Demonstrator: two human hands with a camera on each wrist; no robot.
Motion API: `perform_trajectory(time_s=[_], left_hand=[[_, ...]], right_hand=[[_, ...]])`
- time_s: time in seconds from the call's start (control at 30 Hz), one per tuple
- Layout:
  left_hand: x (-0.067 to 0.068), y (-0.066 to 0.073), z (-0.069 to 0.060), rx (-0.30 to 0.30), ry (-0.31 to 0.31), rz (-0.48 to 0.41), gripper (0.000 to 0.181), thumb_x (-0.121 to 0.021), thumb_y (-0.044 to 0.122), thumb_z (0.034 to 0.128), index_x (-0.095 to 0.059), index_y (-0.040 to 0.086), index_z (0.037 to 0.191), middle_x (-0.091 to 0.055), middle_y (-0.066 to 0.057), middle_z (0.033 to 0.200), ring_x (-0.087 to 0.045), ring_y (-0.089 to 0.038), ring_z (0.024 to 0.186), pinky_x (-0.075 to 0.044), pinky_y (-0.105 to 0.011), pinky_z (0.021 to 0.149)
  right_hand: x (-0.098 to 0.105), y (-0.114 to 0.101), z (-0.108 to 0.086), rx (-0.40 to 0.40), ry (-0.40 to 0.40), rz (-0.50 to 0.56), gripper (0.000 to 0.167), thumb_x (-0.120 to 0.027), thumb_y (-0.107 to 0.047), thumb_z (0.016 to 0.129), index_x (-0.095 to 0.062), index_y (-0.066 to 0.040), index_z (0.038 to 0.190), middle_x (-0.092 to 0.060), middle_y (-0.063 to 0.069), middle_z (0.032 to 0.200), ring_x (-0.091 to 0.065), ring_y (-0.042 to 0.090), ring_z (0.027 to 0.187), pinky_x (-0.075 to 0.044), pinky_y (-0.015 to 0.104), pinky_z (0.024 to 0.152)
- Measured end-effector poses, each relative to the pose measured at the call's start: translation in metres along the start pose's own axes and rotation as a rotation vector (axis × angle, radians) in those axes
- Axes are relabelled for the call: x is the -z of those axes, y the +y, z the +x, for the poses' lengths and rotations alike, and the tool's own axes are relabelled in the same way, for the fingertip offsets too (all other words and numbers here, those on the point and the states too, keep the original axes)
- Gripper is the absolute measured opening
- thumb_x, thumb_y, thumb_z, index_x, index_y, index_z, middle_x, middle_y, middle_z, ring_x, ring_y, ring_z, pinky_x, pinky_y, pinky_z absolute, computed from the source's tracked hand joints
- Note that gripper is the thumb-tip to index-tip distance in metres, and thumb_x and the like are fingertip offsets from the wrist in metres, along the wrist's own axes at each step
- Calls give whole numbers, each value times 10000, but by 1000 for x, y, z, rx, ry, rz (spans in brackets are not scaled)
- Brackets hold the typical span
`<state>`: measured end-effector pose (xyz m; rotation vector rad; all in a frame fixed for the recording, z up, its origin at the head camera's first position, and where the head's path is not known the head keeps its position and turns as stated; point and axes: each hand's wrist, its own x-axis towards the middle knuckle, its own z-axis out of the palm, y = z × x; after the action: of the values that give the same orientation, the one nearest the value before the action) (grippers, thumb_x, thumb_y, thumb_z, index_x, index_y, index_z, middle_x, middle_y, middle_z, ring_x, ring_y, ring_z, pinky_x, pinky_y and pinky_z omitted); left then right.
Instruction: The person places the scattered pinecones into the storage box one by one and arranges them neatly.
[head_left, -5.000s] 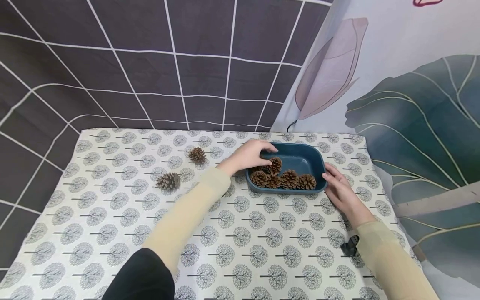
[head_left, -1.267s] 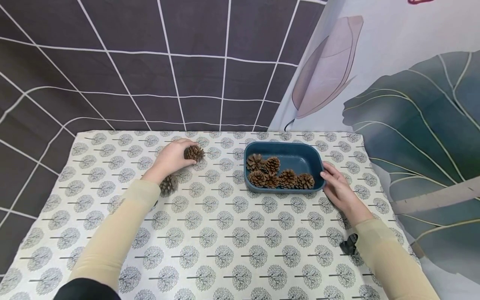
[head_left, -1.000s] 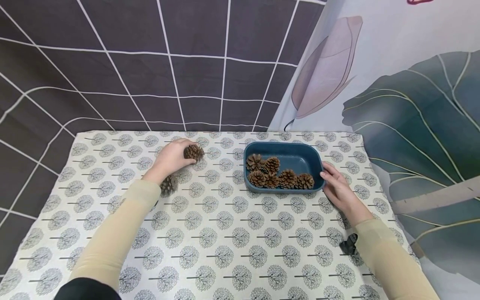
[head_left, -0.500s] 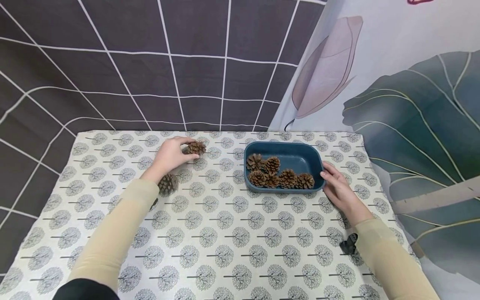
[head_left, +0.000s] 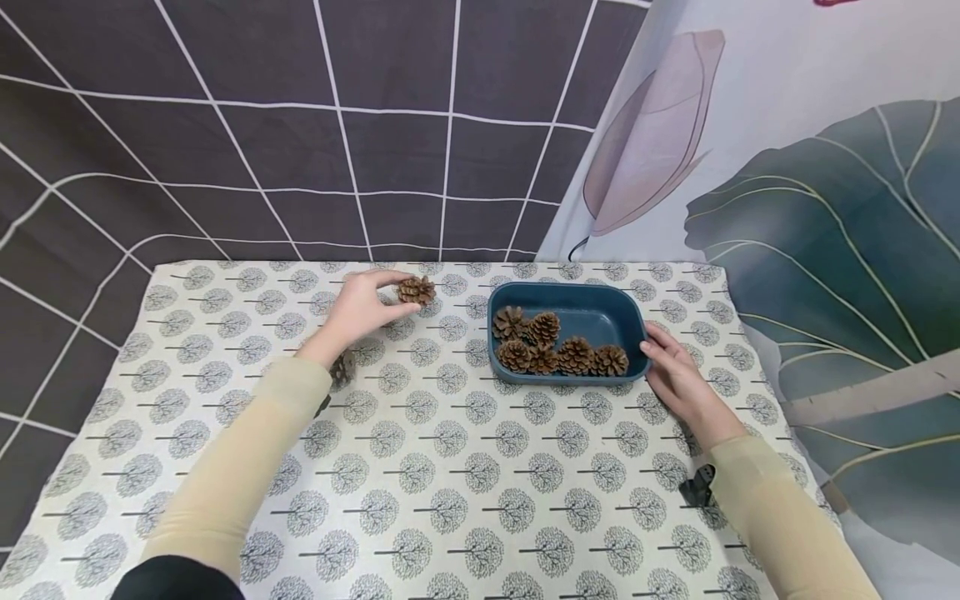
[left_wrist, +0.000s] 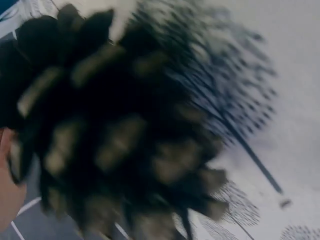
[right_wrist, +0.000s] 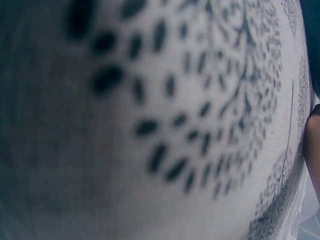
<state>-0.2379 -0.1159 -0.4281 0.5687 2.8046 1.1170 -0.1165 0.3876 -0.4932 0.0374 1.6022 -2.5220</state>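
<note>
My left hand (head_left: 360,304) pinches a brown pine cone (head_left: 416,290) between thumb and fingertips, near the back of the table. Another pine cone (head_left: 342,368) sits beside the left wrist, partly hidden by it. A blurred pine cone (left_wrist: 110,135) fills much of the left wrist view; I cannot tell which of the two it is. Several pine cones lie in the blue rectangular container (head_left: 600,294), along its left and front sides. Against the container's right end rests my right hand (head_left: 677,371), its thumb and fingers touching the wall. The right wrist view shows mostly tablecloth.
A white cloth (head_left: 450,500) printed with grey trees covers the table. Behind it hangs a dark curtain (head_left: 397,158) with white grid lines. A patterned white hanging (head_left: 810,250) stands at the right. Container floor shows at its back right.
The left hand has gone from the container to the far loose pine cone, and now shifts it slightly right. One more cone shows in the container's back left. The right hand stays put.
</note>
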Motion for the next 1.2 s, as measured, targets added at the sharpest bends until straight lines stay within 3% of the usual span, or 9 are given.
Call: perform_trajectory(time_s=[0.43,0.57,1.0,1.2], left_hand=[[-19,31,9,-68,4,-60,589,-886,280,876,-688,62,1386,-691,-173,1428,-617,-383,1375,-455,-544,1230],[-26,41,12,-79,-2,-116,605,-894,244,867,-675,68,1402,-682,-157,1444,-624,-372,1367,-475,-533,1217],[-57,72,28,-194,-22,-152,580,-882,254,883,-681,69,1395,-710,-131,1411,-663,-325,1334,-511,-469,1198],[-70,82,33,-195,-53,-188,574,-873,272,896,-679,83,1402,-712,-105,1417,-655,-303,1352,-501,-452,1211]], right_hand=[[1,-1,0,-4,-2,1,398,-448,36,1102,-645,-204,1352,-638,-104,1383,-633,29,1257,-530,146,1085],[1,0,0,-6,-1,1,399,-445,35,1103,-645,-205,1352,-629,-106,1390,-624,26,1266,-527,144,1087],[2,1,0,3,0,7,385,-466,41,1096,-652,-179,1350,-644,-64,1376,-634,52,1256,-519,155,1107],[1,0,0,1,1,5,372,-478,37,1093,-647,-175,1348,-637,-61,1377,-631,54,1258,-511,153,1113]])
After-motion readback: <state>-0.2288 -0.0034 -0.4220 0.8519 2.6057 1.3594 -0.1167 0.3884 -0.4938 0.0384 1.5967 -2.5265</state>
